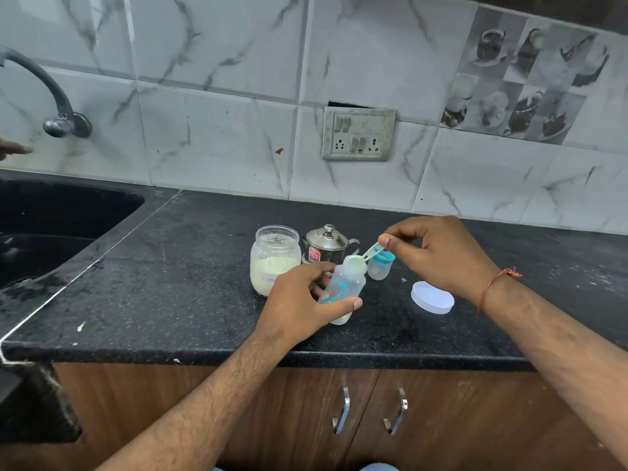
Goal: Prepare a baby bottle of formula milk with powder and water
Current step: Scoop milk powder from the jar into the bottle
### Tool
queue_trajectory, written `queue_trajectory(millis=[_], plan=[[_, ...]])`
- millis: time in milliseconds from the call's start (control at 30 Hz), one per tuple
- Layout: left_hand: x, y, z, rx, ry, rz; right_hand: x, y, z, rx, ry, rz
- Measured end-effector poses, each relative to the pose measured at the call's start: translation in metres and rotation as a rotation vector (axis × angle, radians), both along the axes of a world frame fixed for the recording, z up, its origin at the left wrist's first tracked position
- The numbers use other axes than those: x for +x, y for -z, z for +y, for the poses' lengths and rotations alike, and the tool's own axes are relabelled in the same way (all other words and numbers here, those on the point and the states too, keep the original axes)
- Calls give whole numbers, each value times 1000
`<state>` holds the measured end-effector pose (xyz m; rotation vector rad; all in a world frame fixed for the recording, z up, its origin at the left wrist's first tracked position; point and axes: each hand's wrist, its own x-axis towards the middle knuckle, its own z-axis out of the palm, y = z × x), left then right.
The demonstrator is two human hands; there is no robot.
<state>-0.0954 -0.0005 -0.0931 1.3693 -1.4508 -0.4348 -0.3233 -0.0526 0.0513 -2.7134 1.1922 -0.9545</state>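
We look down on one black stone counter (190, 266) with a dark sink (51, 232) set in at its left edge, one curved tap (51, 93) on the marble-tiled wall above it, and one switch plate (358, 134) on that wall. Below the counter we see two wooden cabinet doors, each with one metal handle (341, 411).

Two bare forearms reach in from the bottom. Our left hand (299, 307) curls its fingers and thumb around one clear baby bottle (343, 290), printed with small blue and orange shapes, holding it tilted with its base on the counter; a little white powder lies at the bottom. Our right hand (438, 256), with a red thread at the wrist, pinches the handle of one pale scoop (363, 254) whose bowl sits at the bottle's open mouth.

Behind the bottle stand three containers: one open plastic jar (273, 260) half full of cream powder, one small lidded steel pot (328, 246), and one small clear cap with a teal ring (382, 265). One white round lid (432, 297) lies flat to the right.
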Motion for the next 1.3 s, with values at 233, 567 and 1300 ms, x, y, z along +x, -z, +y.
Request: queue_trajectory(millis=[233,567,1300], plan=[[-1,-1,1,0,21,0,-2,11,-10,240,73,-244],[-3,-8,6,4,43,105,-4,15,-17,699,154,-614],[66,-7,5,59,-213,67,35,13,-15,444,-9,-635]])
